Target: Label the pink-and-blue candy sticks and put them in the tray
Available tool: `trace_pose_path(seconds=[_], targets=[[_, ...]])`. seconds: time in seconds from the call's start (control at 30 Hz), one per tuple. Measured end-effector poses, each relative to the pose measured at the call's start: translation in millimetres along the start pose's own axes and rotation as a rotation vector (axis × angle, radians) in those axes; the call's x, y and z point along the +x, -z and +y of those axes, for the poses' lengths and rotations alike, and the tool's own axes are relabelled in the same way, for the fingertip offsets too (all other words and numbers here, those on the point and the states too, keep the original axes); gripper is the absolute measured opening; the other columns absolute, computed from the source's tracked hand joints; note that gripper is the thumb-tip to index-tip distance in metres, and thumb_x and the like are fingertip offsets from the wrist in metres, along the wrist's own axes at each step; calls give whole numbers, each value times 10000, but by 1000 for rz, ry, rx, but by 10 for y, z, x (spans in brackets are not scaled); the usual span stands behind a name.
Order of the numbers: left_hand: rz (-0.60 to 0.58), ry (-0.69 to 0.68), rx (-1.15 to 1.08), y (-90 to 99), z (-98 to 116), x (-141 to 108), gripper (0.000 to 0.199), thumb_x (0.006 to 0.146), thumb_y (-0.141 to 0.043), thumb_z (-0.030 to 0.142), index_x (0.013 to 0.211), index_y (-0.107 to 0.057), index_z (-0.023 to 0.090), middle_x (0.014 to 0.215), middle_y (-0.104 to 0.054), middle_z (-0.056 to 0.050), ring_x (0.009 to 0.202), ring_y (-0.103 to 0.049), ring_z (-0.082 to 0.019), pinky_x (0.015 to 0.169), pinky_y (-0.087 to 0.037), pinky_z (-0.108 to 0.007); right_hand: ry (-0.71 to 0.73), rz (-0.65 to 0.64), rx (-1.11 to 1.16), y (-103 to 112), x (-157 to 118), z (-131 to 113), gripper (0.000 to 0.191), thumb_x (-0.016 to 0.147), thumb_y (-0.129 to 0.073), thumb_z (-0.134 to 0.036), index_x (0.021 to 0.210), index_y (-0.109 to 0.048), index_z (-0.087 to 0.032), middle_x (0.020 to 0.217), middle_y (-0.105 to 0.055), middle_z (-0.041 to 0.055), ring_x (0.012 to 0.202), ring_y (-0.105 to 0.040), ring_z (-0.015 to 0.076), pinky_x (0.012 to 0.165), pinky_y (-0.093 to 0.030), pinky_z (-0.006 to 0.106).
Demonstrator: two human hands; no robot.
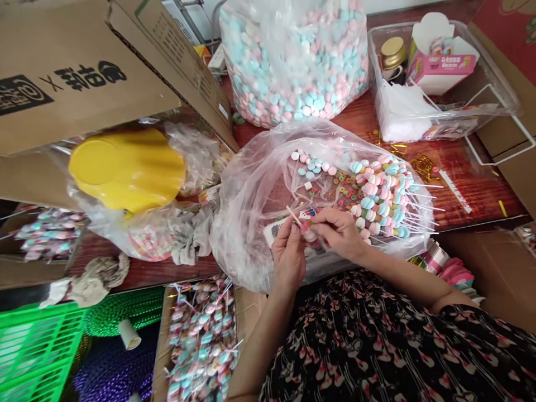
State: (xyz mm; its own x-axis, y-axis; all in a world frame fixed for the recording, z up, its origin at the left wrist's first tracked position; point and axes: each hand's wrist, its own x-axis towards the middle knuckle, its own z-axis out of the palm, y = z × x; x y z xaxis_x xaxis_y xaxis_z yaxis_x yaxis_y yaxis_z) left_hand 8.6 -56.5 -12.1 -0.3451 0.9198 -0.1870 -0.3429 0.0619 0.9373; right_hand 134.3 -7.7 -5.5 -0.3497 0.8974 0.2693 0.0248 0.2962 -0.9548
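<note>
My left hand is closed in a pinch on a white-sticked candy skewer, its bare stick end slanting up past the thumb. Closed on the skewer's pink candy from the other side is my right hand; the fingers partly cover the candies. Beneath both hands lies a spread clear plastic bag. On it are loose pastel candies, small ring-shaped candies and, to the right, a pile of candy skewers with sticks pointing right.
A big bag of pastel candies stands behind. At back right is a clear plastic bin holding a pink box. Cardboard boxes and a yellow bowl-shaped container crowd the left. Below the table edge sits a box of skewers.
</note>
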Motion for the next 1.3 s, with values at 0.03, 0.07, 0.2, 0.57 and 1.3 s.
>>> trace_pose_path(seconds=[0.03, 0.07, 0.2, 0.57, 1.3], targets=[[-40, 57, 5, 12, -14, -21, 384, 811, -700, 541, 1045, -706, 236, 1016, -736, -38, 821, -658, -150, 706, -515, -258, -24, 21, 10, 5, 28, 2, 146, 889, -596, -264, 778, -629, -175, 687, -584, -21, 643, -520, 108, 650, -449, 247], [-75, 101, 17, 30, -36, -38, 420, 801, -697, 567, 1044, -708, 225, 1022, -737, -54, 856, -664, -171, 723, -520, -275, -42, 32, 4, 10, 48, 5, 138, 884, -591, -262, 778, -616, -178, 685, -580, -25, 638, -516, 108, 640, -443, 244], [-83, 131, 103, 129, -135, -87, 497, 790, -671, 633, 1019, -711, 194, 880, -718, -47, 813, -639, -178, 717, -514, -283, 18, 37, -93, -30, 31, 28, 144, 890, -548, -236, 760, -582, -185, 702, -562, -15, 671, -523, 120, 659, -442, 253], [-329, 125, 344, 166, 113, 65, 395, 860, -618, 570, 857, -632, 176, 695, -581, 11, 623, -520, -117, 586, -448, -224, 368, -3, -431, 71, 106, 61, 209, 945, -429, -150, 993, -630, -179, 929, -642, 77, 857, -604, 159, 761, -498, 293], [-633, -496, 1082, 369, 117, 39, 209, 933, -506, 244, 953, -706, 185, 908, -671, -98, 836, -617, -200, 783, -487, -310, 4, -920, -682, 396, 297, -19, 239, 945, -541, -258, 792, -706, -180, 751, -685, 18, 707, -549, 128, 655, -350, 251]])
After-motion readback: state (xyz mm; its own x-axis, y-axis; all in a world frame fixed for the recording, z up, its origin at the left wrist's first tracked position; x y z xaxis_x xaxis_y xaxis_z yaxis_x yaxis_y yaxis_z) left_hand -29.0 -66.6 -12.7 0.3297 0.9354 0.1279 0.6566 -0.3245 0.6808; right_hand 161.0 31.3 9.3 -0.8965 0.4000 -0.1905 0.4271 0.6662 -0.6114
